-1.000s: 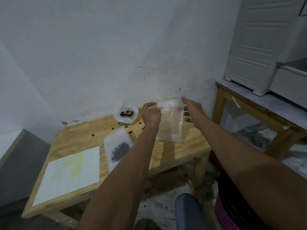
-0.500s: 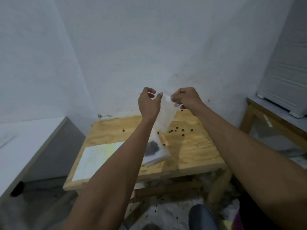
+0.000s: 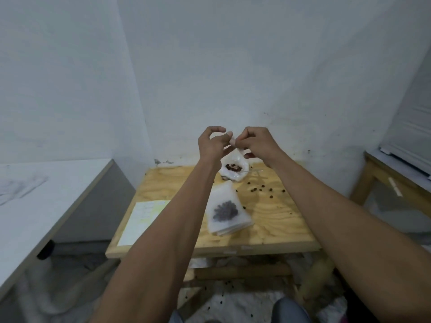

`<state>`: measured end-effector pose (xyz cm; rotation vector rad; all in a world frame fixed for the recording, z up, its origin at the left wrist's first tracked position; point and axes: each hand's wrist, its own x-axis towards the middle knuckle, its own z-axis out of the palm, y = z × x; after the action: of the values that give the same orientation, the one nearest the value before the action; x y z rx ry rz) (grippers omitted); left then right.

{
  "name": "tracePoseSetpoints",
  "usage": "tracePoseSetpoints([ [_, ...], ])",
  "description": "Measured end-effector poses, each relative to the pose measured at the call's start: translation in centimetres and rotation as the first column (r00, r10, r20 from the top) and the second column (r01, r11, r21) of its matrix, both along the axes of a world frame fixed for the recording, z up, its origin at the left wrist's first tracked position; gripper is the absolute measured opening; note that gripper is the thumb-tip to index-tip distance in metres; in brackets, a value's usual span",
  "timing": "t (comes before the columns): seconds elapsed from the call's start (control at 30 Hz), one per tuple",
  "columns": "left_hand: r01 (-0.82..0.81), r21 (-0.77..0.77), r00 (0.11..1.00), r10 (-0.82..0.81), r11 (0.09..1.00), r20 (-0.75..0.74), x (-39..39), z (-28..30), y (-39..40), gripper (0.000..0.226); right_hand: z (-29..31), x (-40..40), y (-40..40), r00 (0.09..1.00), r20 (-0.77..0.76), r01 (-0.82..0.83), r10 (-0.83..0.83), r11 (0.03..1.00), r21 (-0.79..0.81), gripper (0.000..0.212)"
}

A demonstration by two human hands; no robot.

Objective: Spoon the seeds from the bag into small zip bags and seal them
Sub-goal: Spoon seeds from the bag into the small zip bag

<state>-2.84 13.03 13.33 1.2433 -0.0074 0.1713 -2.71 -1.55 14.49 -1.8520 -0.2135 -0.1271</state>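
Both hands were raised together above the table (image 3: 275,231), fingertips meeting: the left hand (image 3: 211,143) and the right hand (image 3: 255,142) each pinched the top edge of a small clear zip bag (image 3: 236,150), which was mostly hidden behind them, so whether it held seeds could not be told. Such a bag looked thin, limp and nearly weightless, likely slick between fingers; the firmer zip strip along the mouth seemed the sensible place to take hold. Just below the hands lay the seed bag (image 3: 233,170), crumpled white plastic, open, with dark reddish seeds inside. Nearer the body from it rested a flat stack of cloudy bags (image 3: 227,212), a dark seed cluster showing through the top one. Loose seeds (image 3: 262,190), small and round, were scattered on the pale plywood under the right wrist, and a paper sheet (image 3: 142,220) lay beneath the left forearm.
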Motion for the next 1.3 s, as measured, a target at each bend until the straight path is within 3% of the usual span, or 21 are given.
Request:
tracePoseSetpoints([
  [0.13,0.018,0.029,1.0,-0.019,0.999,0.023,-0.1,-0.2,0.6,0.02,0.2,-0.2,0.4,1.0,0.006,0.027,-0.027,0.998,0.061,0.011],
  [0.33,-0.003,0.011,0.997,0.004,1.0,-0.071,-0.4,-0.1,0.8,0.033,-0.1,-0.3,1.3,0.989,0.113,0.106,-0.095,0.99,-0.092,0.04],
  [0.73,-0.014,0.035,1.0,0.014,0.999,-0.022,-0.2,-1.3,0.9,0.025,-1.3,-0.2,1.8,0.973,0.177,0.173,-0.15,0.978,-0.12,0.03],
  [0.9,-0.005,0.087,1.0,0.003,0.996,0.028,-0.3,-1.8,1.2,0.018,-1.5,-0.2,1.7,0.969,0.13,0.215,-0.209,0.976,-0.034,0.026],
  [1.03,-0.014,0.225,0.999,0.007,0.974,0.033,0.0,-1.8,1.1,0.026,-2.1,-0.2,2.0,0.96,0.203,0.222,-0.194,0.967,-0.125,0.023],
  [1.17,-0.049,0.275,0.999,0.045,0.96,0.021,0.2,-2.0,1.3,0.035,-2.5,-0.2,2.1,0.957,0.258,0.213,-0.131,0.924,-0.318,0.013],
  [1.3,-0.092,0.313,0.995,0.1,0.945,-0.008,0.5,-2.2,1.2,0.031,-2.6,-0.2,2.5,0.962,0.247,0.195,-0.113,0.921,-0.338,0.018],
])
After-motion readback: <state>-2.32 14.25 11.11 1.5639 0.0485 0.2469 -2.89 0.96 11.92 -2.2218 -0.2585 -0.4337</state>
